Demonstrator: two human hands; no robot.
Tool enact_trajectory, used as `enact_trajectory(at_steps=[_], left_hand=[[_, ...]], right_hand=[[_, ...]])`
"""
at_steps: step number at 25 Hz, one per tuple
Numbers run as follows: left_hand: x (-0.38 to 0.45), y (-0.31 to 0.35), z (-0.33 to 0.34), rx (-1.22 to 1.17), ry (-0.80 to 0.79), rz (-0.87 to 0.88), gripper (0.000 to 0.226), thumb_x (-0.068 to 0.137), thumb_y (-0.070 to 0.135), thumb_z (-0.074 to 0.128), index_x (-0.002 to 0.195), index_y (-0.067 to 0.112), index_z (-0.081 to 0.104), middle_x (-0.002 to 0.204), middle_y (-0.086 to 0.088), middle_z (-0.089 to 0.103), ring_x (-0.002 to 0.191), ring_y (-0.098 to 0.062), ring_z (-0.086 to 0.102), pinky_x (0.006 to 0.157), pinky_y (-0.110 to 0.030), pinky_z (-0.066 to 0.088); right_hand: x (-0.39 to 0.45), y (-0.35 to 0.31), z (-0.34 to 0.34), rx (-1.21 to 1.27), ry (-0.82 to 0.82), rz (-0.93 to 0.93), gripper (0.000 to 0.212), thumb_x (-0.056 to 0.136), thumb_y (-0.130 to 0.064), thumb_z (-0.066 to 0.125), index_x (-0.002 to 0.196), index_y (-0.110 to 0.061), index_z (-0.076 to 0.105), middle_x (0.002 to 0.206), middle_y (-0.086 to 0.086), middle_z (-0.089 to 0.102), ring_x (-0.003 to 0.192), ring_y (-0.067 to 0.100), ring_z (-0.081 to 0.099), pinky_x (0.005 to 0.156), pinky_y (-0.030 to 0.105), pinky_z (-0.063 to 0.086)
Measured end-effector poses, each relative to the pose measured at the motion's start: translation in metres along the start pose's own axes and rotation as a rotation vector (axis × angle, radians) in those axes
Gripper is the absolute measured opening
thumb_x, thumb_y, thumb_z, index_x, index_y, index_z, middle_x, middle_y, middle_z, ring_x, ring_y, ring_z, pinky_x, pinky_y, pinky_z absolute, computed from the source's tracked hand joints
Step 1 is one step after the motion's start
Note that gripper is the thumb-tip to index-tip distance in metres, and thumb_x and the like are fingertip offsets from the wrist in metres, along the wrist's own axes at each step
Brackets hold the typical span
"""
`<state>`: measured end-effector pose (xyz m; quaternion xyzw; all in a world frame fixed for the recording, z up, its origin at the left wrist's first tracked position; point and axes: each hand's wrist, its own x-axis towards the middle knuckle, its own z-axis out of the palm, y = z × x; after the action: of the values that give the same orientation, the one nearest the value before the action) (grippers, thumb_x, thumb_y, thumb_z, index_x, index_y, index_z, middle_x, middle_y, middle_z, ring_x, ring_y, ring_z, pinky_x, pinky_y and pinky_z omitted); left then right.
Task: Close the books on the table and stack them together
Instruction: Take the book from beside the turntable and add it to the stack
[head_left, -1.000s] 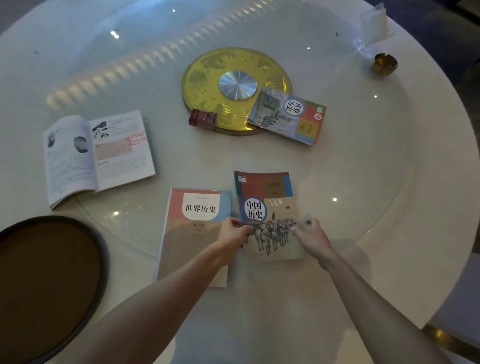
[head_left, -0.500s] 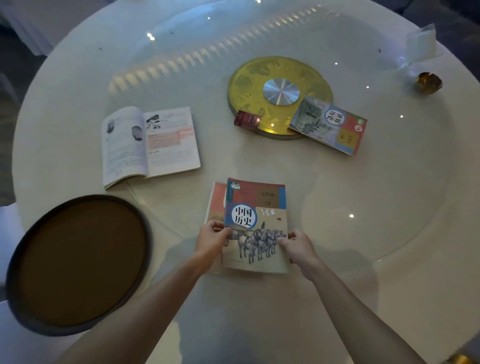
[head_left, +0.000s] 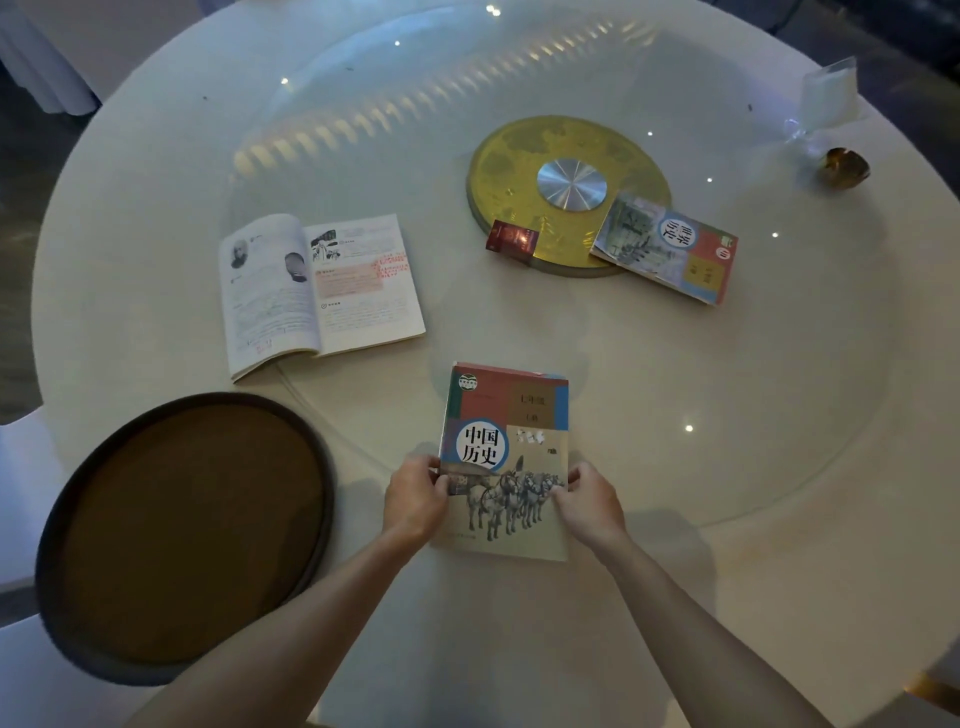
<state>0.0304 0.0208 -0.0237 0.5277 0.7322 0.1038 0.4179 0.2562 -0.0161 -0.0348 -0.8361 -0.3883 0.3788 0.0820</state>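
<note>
A closed history book with horses on its cover lies near the table's front, squarely on top of a second closed book that it almost fully hides. My left hand grips the stack's left edge and my right hand grips its right edge. An open book lies flat to the back left, pages up. Another closed book rests at the back right, partly on the gold disc.
A gold turntable disc with a silver hub sits at the centre of the round white table. A small red box leans at its front edge. A dark round tray lies front left. A small brass bowl stands far right.
The horse-cover book has slid left, from beside the other closed book to squarely on top of it. Both hands stayed on its sides.
</note>
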Motion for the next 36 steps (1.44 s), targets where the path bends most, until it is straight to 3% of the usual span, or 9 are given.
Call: enact_trajectory(at_steps=[3,10,13,15,17,21,25,31,36], left_hand=[[0.011,0.0,-0.005,0.072,0.013,0.079,0.024,0.091,0.024,0.067,0.113,0.015,0.071,0.112,-0.009,0.063,0.1,-0.026,0.066,0.088,-0.037,0.054],[0.021,-0.008,-0.007,0.133,-0.077,0.099,0.023,0.086,0.022,0.063,0.104,0.014,0.076,0.092,-0.006,0.077,0.081,-0.023,0.07,0.07,-0.032,0.055],[0.02,0.005,-0.009,0.265,-0.039,0.156,0.025,0.088,0.026,0.061,0.106,0.013,0.073,0.098,-0.005,0.072,0.078,-0.017,0.06,0.066,-0.031,0.049],[0.019,0.028,-0.008,0.219,0.024,0.2,0.035,0.091,0.029,0.065,0.124,0.016,0.062,0.106,-0.004,0.056,0.09,-0.015,0.054,0.072,-0.027,0.047],[0.027,0.058,-0.001,0.097,0.024,0.208,0.043,0.092,0.029,0.066,0.133,0.017,0.056,0.112,-0.004,0.054,0.098,-0.015,0.056,0.077,-0.025,0.048],[0.067,0.131,0.029,-0.01,-0.177,0.239,0.034,0.092,0.031,0.067,0.122,0.014,0.067,0.112,-0.003,0.069,0.09,-0.01,0.066,0.068,-0.015,0.047],[0.109,0.222,0.067,-0.155,-0.225,0.184,0.037,0.092,0.03,0.068,0.125,0.015,0.068,0.112,-0.003,0.071,0.084,-0.007,0.066,0.059,-0.017,0.05],[0.202,0.322,0.123,-0.251,-0.043,0.149,0.057,0.086,0.027,0.074,0.138,0.012,0.058,0.138,-0.009,0.061,0.122,-0.023,0.059,0.099,-0.028,0.045],[0.268,0.354,0.145,-0.141,-0.001,0.157,0.086,0.08,0.036,0.077,0.152,0.012,0.037,0.152,-0.012,0.044,0.139,-0.028,0.043,0.114,-0.041,0.038]], right_hand=[[0.003,-0.007,0.002,0.0,0.041,0.003,0.013,0.094,-0.024,0.061,0.101,-0.014,0.058,0.1,0.005,0.069,0.092,0.028,0.067,0.083,0.046,0.057],[0.005,-0.008,0.008,-0.046,0.094,0.009,0.01,0.094,-0.019,0.061,0.1,-0.019,0.053,0.103,0.003,0.065,0.09,0.024,0.062,0.079,0.041,0.055],[0.009,-0.004,0.005,-0.009,0.049,0.016,0.013,0.094,-0.024,0.061,0.104,-0.018,0.057,0.102,0.002,0.066,0.093,0.025,0.064,0.079,0.04,0.055],[0.02,0.0,-0.009,0.065,0.007,-0.008,0.017,0.091,-0.028,0.063,0.103,-0.016,0.062,0.102,0.003,0.068,0.096,0.025,0.066,0.083,0.039,0.055],[0.038,0.004,-0.031,0.139,-0.008,-0.023,0.016,0.089,-0.03,0.064,0.097,-0.016,0.066,0.098,0.003,0.071,0.094,0.025,0.068,0.083,0.039,0.055],[0.096,0.016,-0.099,0.349,0.021,0.028,0.014,0.087,-0.026,0.067,0.075,-0.017,0.065,0.079,0.008,0.069,0.074,0.029,0.067,0.07,0.041,0.056],[0.163,0.023,-0.176,0.507,0.085,0.055,0.016,0.093,-0.012,0.063,0.078,-0.017,0.06,0.084,0.013,0.063,0.068,0.019,0.059,0.059,0.031,0.049],[0.259,0.025,-0.244,0.63,0.169,0.041,0.012,0.094,-0.021,0.067,0.099,-0.011,0.067,0.093,0.007,0.062,0.08,0.017,0.058,0.07,0.037,0.054],[0.315,0.015,-0.262,0.754,0.265,0.032,0.02,0.088,-0.024,0.071,0.098,-0.014,0.058,0.082,0.0,0.054,0.079,0.02,0.055,0.073,0.04,0.052]])
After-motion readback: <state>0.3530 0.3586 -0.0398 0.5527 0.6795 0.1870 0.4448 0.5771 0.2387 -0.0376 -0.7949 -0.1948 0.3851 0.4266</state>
